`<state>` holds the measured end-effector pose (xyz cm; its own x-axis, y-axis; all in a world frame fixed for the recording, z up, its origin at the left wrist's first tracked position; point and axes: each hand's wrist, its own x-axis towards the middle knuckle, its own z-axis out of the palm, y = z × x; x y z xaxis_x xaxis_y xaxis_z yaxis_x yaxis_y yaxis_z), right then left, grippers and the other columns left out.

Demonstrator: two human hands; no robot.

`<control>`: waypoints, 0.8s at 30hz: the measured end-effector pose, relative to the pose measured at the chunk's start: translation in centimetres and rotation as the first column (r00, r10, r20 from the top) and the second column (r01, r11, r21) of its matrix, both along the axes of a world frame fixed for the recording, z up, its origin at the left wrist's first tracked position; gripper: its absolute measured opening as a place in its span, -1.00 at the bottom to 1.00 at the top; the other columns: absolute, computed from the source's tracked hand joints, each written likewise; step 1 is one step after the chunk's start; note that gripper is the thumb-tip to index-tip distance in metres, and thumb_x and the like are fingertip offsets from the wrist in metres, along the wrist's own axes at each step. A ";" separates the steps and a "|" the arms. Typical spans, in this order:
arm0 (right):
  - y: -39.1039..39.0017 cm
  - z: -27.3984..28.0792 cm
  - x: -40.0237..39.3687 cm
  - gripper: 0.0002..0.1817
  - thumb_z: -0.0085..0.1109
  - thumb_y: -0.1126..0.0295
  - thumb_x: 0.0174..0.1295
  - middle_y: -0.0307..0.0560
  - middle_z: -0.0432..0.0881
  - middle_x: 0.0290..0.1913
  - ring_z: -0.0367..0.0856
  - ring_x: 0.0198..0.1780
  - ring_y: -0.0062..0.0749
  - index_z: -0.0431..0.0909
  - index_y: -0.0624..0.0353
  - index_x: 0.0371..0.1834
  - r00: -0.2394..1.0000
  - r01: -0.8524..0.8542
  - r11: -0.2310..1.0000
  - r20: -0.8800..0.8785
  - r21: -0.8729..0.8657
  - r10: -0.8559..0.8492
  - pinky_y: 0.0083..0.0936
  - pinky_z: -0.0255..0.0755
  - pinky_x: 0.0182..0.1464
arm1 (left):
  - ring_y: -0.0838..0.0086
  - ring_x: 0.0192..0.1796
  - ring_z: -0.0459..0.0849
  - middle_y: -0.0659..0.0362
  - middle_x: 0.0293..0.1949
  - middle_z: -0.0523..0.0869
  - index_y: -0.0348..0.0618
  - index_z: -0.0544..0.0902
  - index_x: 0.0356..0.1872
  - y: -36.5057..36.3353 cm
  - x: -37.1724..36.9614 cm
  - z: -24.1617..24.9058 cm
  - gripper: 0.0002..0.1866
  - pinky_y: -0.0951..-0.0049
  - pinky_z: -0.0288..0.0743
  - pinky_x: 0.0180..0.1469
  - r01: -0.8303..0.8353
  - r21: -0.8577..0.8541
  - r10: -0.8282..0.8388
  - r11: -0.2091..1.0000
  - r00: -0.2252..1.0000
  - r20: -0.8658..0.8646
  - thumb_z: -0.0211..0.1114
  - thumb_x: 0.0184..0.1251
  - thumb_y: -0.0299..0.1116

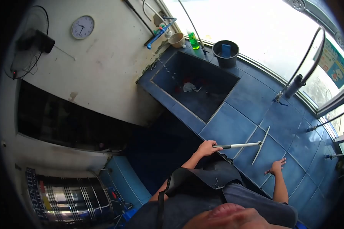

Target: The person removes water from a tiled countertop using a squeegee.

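Note:
My left hand is closed around the dark grip of a squeegee. Its pale handle reaches across the blue tiled counter, and the long thin blade rests on or just above the tiles. Farther right, my right hand is at the counter with its fingers spread, apart from the blade and holding nothing. A dark apron covers my front at the counter's edge.
A sunken sink holds a pale cloth; water falls into it. Along the window stand a black bucket with something blue inside, a green bottle and a bowl. Taps with hoses rise at the counter's back.

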<state>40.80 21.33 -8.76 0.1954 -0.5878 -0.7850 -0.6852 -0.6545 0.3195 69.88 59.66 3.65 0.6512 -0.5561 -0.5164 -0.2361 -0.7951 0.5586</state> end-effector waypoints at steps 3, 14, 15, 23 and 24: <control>0.1 0.4 0.1 0.67 0.69 -0.17 -0.64 0.68 -0.69 0.42 -0.47 0.52 0.49 -0.23 0.58 0.46 0.997 0.046 0.999 0.065 0.009 -0.046 0.13 0.08 0.45 | 0.08 -0.21 0.73 -0.01 -0.40 0.74 -0.14 0.74 -0.33 -0.9 1.7 1.9 -0.34 0.14 0.57 -0.14 0.085 0.132 -0.085 0.988 0.996 -0.009 0.14 0.23 0.35; 0.1 -0.6 1.0 0.60 0.74 -0.08 -0.61 0.60 -0.68 0.45 -0.36 0.54 0.42 -0.15 0.53 0.47 0.993 0.082 0.995 -0.085 -0.049 -0.086 0.04 0.13 0.46 | 0.06 -0.08 0.72 -0.02 -0.22 0.76 -0.16 0.75 -0.22 -0.8 8.7 1.6 -0.24 0.10 0.58 -0.01 0.229 0.301 -0.224 0.926 0.973 -0.053 0.03 0.24 0.43; 0.5 0.4 1.9 0.57 0.75 -0.05 -0.61 0.60 -0.66 0.46 -0.33 0.54 0.40 -0.09 0.55 0.45 0.989 0.148 0.987 -0.001 -0.058 -0.148 0.01 0.20 0.44 | 0.06 -0.08 0.72 -0.02 -0.22 0.76 -0.16 0.75 -0.22 -0.1 9.3 1.2 -0.24 0.10 0.58 -0.01 0.235 0.304 -0.226 0.923 0.972 -0.063 0.03 0.24 0.43; 1.0 0.8 1.5 0.54 0.67 -0.23 -0.60 0.70 -0.52 0.45 -0.21 0.51 0.50 0.03 0.57 0.42 1.000 0.012 0.997 0.010 -0.074 -0.011 -0.01 0.15 0.46 | 0.06 -0.03 0.70 0.00 -0.19 0.76 -0.08 0.76 -0.22 4.5 14.3 0.0 -0.25 0.12 0.56 0.01 0.176 0.322 -0.191 0.930 0.982 0.014 0.04 0.21 0.46; -0.5 1.5 2.3 0.54 0.67 -0.23 -0.60 0.70 -0.52 0.45 -0.21 0.51 0.50 0.03 0.57 0.42 1.000 0.015 0.995 0.019 -0.102 -0.013 -0.01 0.15 0.46 | 0.06 -0.03 0.70 0.00 -0.19 0.76 -0.08 0.76 -0.22 3.2 15.1 -0.1 -0.25 0.12 0.56 0.01 0.175 0.297 -0.192 0.939 0.981 0.029 0.04 0.21 0.46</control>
